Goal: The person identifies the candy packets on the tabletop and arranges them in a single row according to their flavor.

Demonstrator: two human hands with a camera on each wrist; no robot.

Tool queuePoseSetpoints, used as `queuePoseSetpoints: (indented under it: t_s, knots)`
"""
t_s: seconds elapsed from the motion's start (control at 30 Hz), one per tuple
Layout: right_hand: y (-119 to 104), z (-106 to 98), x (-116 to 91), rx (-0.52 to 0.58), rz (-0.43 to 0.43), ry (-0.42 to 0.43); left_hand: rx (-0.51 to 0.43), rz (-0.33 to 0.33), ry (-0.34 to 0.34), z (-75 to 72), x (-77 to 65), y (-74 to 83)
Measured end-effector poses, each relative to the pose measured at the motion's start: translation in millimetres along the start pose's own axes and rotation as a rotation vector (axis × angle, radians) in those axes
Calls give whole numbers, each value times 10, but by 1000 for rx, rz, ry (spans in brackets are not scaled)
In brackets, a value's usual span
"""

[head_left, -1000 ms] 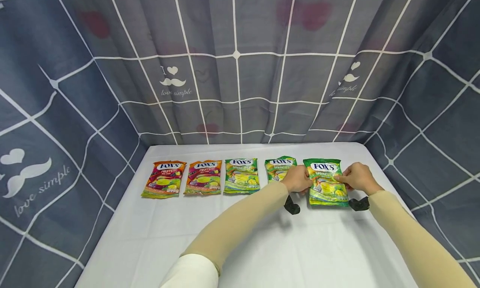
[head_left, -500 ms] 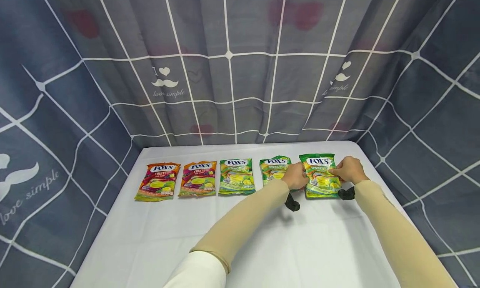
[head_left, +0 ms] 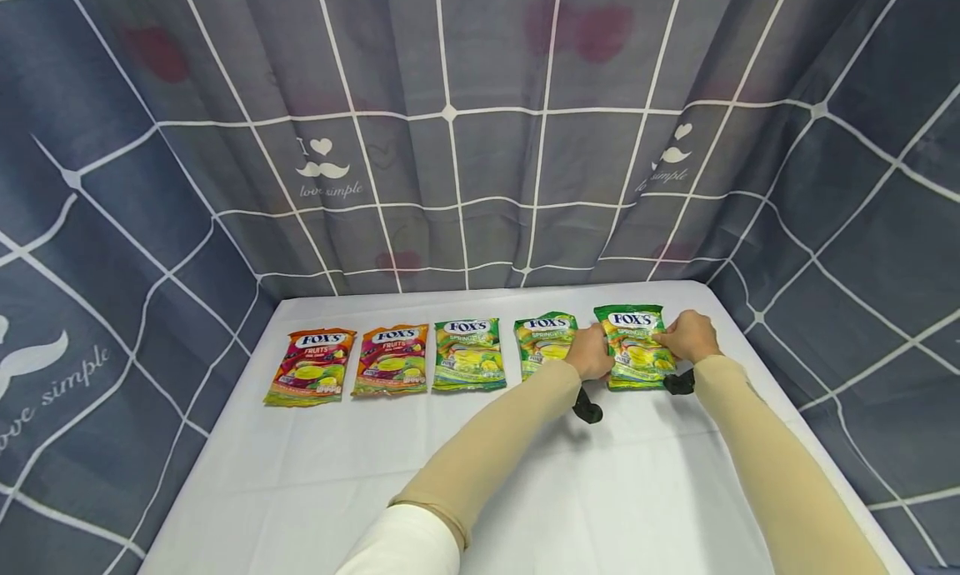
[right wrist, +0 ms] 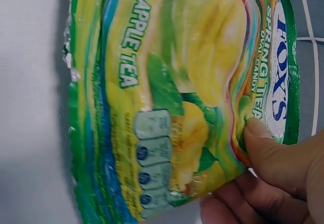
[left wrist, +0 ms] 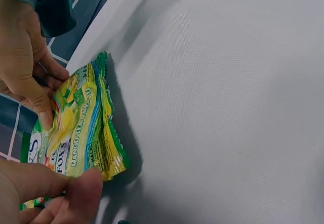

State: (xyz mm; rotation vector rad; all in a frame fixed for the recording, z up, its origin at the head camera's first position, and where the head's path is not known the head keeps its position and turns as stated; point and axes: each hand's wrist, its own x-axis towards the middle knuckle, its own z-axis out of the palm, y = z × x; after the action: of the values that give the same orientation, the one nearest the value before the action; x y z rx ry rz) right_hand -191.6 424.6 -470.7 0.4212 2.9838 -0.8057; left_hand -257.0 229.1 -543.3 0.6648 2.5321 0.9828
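A green-and-yellow Fox's Spring Tea candy bag (head_left: 637, 352) is at the right end of a row of candy bags, close over the white table. My left hand (head_left: 589, 353) pinches its left edge between thumb and fingers. On the opposite edge, my right hand (head_left: 690, 336) grips with the thumb on the front. The left wrist view shows the bag (left wrist: 76, 127) tilted, with its shadow on the cloth beside it. Up close in the right wrist view, the thumb presses beside the printed name; the fingers go behind the bag (right wrist: 167, 102).
Just left of my left hand lies another green candy bag (head_left: 540, 335), partly covered by it. Further left are a third green bag (head_left: 469, 358) and two red-orange Fruits bags (head_left: 392, 362). The white table (head_left: 300, 475) is enclosed by grey checked curtains (head_left: 420, 167).
Both hands have moved the held candy bag back towards the far edge, about level with the row. The head view has shifted slightly, so the scene sits further left.
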Motion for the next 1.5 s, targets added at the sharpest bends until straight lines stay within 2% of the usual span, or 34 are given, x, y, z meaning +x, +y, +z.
queuePoseSetpoints:
  t_s: [0.2, 0.33, 0.43, 0.6, 0.67, 0.7, 0.87, 0.93, 1.07, 1.17, 1.3, 1.43, 1.5]
  knots:
    - [20, 53, 35, -11, 10, 20, -20, -44, 5, 5, -38, 26]
    - [54, 83, 56, -7, 9, 35, -18, -50, 23, -11, -88, 70]
    - [93, 123, 68, 18, 16, 29, -18, -79, 49, -22, -140, 104]
    - [131, 200, 88, 57, 31, 18, -62, -128, 58, -169, -356, 205]
    - [138, 207, 93, 54, 34, 23, -68, -124, 60, -181, -378, 216]
    - [137, 205, 94, 50, 34, 26, -62, -123, 62, -148, -342, 191]
    - [105, 162, 95, 33, 28, 26, -67, -81, 61, -68, -217, 110]
    - [90, 146, 98, 22, 30, 24, -53, -38, 75, -79, -209, 107]
    - [92, 138, 106, 3, 33, 17, 73, 29, 129, -41, -158, 62]
    - [111, 135, 113, 12, 34, 6, 129, 54, 135, -147, -263, 116]
    - [128, 105, 115, 12, 20, -10, 195, 116, 148, -404, -530, 252]
    - [113, 44, 99, -14, 10, -13, 288, 211, 165, -568, -689, 266]
    - [104, 12, 102, -27, 10, -8, 337, 244, 152, -660, -765, 252]
